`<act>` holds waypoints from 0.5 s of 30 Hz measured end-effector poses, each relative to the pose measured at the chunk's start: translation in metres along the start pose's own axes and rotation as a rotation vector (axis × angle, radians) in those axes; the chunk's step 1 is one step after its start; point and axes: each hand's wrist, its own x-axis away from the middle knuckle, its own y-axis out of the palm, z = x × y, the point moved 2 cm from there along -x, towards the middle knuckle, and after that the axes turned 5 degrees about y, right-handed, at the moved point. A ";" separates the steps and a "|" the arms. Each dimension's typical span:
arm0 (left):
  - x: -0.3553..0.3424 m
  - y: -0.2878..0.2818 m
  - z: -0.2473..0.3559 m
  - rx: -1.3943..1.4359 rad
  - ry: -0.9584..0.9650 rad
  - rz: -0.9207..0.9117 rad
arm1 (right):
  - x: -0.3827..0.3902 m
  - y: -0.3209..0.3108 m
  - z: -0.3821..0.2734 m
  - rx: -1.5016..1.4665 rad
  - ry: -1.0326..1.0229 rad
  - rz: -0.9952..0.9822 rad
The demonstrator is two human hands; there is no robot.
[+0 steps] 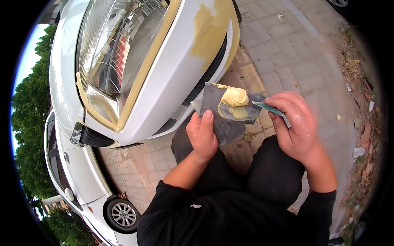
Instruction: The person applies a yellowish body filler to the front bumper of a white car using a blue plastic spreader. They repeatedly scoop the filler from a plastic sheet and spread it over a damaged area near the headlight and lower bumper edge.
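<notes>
My left hand (pixel 202 134) grips a dark grey mixing board (pixel 227 130) by its left edge, thumb on top. On the board lies a thick dollop of pale yellow body filler (pixel 234 97), with a thinner smear below it. A thin greenish-blue spreader (pixel 269 108) is pinched between the thumb and fingers of my right hand (pixel 293 123). The spreader's tip is at the board's right side, near the filler; whether it touches cannot be made out. Ahead is a white car bumper (pixel 164 82) with a dried yellow filler patch (pixel 207 33) at its corner.
Masking tape (pixel 152 61) borders the car's headlight (pixel 123 45). Another white car (pixel 78 172) stands at the left, near trees (pixel 30 102). Brick paving (pixel 283 53) runs beneath, with a strip of litter and dry plants (pixel 361 135) along the right. My knees are bent below the board.
</notes>
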 end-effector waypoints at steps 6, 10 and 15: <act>0.008 0.020 0.007 -0.062 0.122 -0.023 | 0.012 -0.003 -0.010 0.186 -0.163 0.002; 0.013 0.028 0.009 -0.050 0.110 -0.035 | 0.015 -0.007 -0.009 0.228 -0.193 0.022; 0.016 0.028 0.010 -0.048 0.100 -0.080 | 0.016 -0.009 -0.008 0.249 -0.229 0.022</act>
